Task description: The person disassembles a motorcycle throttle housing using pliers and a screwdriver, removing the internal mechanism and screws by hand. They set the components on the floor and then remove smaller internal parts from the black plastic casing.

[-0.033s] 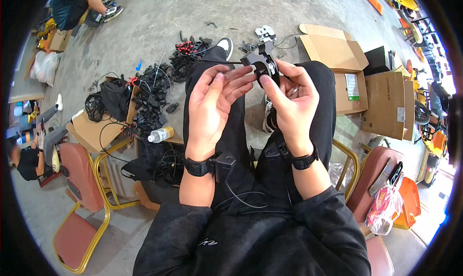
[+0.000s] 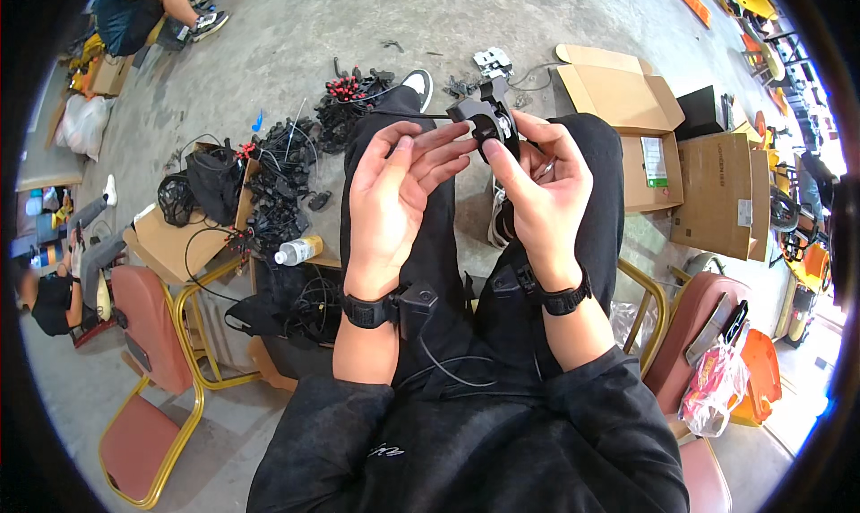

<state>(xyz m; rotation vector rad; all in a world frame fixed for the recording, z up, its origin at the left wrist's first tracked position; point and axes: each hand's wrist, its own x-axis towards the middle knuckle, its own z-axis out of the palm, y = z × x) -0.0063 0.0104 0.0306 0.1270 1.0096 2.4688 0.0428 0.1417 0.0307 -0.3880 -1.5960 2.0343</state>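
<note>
My right hand (image 2: 548,186) grips a black clamp-like part (image 2: 485,114) between thumb and fingers, above my knees. It has a curved opening and a small bright metal detail; a thin dark cable runs off its left side. My left hand (image 2: 394,186) is palm up with its fingers stretched toward the part. The fingertips lie close to its lower left edge; whether they touch it I cannot tell. Each wrist wears a black strap, the left strap (image 2: 369,311) and the right strap (image 2: 566,298), with small black boxes beside them.
Tangled black cabled parts (image 2: 282,190) and a clear bottle (image 2: 298,250) lie left. An open cardboard box (image 2: 623,92) and a closed-up brown carton (image 2: 714,195) stand right. Chairs (image 2: 148,334) flank me. A white-and-grey part (image 2: 493,62) lies ahead. Another person (image 2: 134,16) sits far left.
</note>
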